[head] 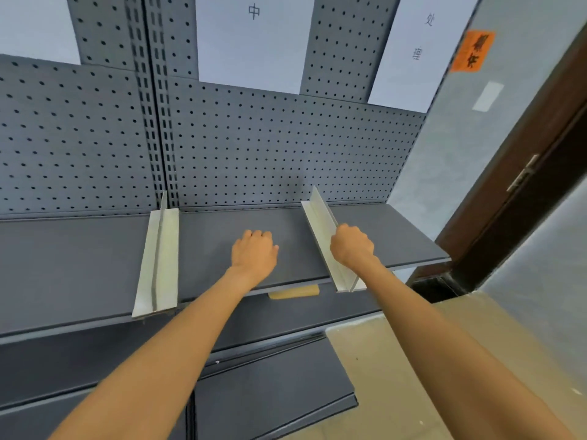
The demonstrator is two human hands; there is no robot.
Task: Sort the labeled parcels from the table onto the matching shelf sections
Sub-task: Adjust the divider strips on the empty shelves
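Left hand and right hand hover clenched, grasping nothing, over the grey metal shelf. One tan parcel lies under its front edge. Sorting appears barely begun.

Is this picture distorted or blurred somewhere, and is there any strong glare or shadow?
Head view: wide-angle distortion bends the shelf edges and door frame; light is soft and even, no glare; the hands, left hand and right hand, cast faint shadows; the orange sticker is too blurred to read.
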